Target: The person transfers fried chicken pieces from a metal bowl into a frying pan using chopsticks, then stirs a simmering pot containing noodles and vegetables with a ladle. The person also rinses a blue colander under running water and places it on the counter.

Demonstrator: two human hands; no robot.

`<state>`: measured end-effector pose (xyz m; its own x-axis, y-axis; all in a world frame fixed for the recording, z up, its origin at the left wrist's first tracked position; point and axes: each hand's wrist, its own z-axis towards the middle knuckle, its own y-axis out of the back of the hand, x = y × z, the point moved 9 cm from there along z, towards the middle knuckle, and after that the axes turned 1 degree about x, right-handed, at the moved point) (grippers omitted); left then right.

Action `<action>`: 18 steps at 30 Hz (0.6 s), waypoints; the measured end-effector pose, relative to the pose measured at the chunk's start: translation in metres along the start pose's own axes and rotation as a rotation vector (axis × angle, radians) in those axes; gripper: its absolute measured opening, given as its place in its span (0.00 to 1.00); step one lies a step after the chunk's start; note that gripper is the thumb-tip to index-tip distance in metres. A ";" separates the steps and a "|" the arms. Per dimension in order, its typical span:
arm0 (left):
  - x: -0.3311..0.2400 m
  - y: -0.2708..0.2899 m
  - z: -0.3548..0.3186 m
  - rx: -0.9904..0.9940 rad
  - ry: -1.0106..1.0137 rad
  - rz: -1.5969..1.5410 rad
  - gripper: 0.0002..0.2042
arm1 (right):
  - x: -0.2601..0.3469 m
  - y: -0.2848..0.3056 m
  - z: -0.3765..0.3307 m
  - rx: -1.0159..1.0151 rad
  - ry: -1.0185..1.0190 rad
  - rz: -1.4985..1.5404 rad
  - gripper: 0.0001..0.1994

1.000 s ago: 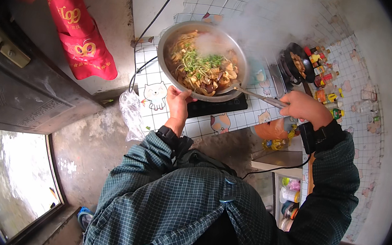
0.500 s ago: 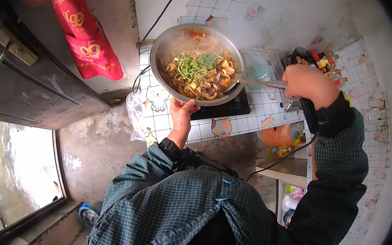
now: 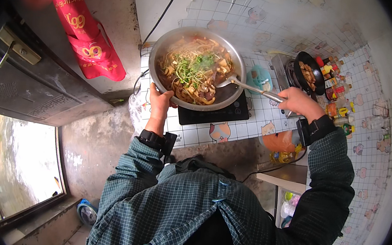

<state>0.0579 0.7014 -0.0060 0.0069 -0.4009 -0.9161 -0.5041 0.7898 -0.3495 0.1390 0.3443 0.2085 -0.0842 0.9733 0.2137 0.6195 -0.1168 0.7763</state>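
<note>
One steel pan [image 3: 165,48] of noodles, one ladle [image 3: 251,86], one black hob [image 3: 234,113]; at three o'clock, one small black pan [image 3: 301,62]; at ten o'clock, one red bag [image 3: 86,41]; two hands.

White tiled worktop [image 3: 252,123] with cartoon cat prints, matching tiled wall [image 3: 281,17], bare grey concrete floor [image 3: 92,145], a bright window [image 3: 10,166] lower left, perhaps frosted, daylight coming through

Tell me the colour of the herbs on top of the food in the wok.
Green herbs, seen best in the head view.
</note>
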 end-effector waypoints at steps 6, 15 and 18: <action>-0.004 -0.001 -0.001 0.014 0.004 0.010 0.22 | 0.015 -0.018 0.030 -0.056 0.184 -0.010 0.10; -0.005 -0.004 -0.001 0.019 0.010 -0.008 0.20 | 0.067 -0.065 0.082 -0.177 0.358 -0.057 0.09; -0.005 -0.005 -0.003 0.023 0.018 -0.013 0.22 | 0.079 -0.075 0.086 -0.230 0.290 -0.049 0.10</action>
<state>0.0577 0.6980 0.0009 -0.0020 -0.4191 -0.9079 -0.4839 0.7950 -0.3659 0.1527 0.4468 0.1159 -0.3475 0.8862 0.3065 0.4203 -0.1450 0.8957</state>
